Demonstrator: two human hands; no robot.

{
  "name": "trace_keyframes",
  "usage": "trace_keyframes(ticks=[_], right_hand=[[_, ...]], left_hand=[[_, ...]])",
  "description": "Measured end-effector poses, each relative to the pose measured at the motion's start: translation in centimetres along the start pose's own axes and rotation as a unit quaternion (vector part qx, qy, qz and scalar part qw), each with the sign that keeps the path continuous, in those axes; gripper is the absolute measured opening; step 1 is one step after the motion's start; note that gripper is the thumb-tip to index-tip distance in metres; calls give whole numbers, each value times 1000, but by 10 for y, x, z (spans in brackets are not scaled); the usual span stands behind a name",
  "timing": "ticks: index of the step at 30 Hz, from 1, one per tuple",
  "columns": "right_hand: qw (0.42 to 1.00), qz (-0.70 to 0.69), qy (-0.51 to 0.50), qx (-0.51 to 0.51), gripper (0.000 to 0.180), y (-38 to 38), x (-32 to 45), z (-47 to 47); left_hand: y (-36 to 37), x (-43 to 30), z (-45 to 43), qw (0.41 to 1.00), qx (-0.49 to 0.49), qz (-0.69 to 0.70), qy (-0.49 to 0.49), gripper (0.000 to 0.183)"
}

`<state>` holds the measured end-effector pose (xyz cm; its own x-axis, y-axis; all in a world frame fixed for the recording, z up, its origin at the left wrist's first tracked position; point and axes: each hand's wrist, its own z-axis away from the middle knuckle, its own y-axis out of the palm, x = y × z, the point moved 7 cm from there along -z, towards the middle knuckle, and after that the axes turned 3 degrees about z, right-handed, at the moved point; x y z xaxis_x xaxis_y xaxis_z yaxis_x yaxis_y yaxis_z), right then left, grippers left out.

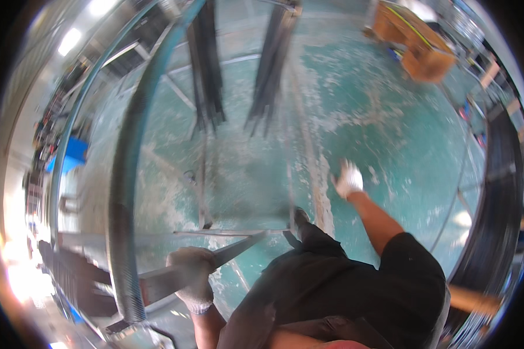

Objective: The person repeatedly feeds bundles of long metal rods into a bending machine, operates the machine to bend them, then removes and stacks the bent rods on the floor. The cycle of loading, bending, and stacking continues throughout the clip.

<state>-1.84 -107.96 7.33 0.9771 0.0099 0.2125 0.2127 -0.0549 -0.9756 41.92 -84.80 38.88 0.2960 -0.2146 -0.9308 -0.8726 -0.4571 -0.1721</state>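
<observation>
My left hand, in a white knit glove, is wrapped around a dark rectangular bar that looks like metal tubing. The bar's near end lies close to a thick teal post; I cannot tell whether they touch. Its other end reaches toward a thin metal frame low over the floor. Out to the right, my gloved right hand hangs over the green floor with fingers apart, holding nothing. It is blurred by motion.
Two bundles of dark long strips jut out ahead. A brown box-like piece stands far right. Long dark stock is stacked along the right side. A blue bin sits beyond the left posts. The green floor is worn.
</observation>
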Motion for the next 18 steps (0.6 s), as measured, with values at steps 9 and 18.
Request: trace_keyframes(ticks=[9,18], right_hand=[[718,-41,552,422,37,85,-200,659],[719,-186,667,60,50,18,-214,727]], left_hand=[[-16,14,29,1000,-9,-19,-6,21],[-47,114,80,989,-144,-21,-17,21]])
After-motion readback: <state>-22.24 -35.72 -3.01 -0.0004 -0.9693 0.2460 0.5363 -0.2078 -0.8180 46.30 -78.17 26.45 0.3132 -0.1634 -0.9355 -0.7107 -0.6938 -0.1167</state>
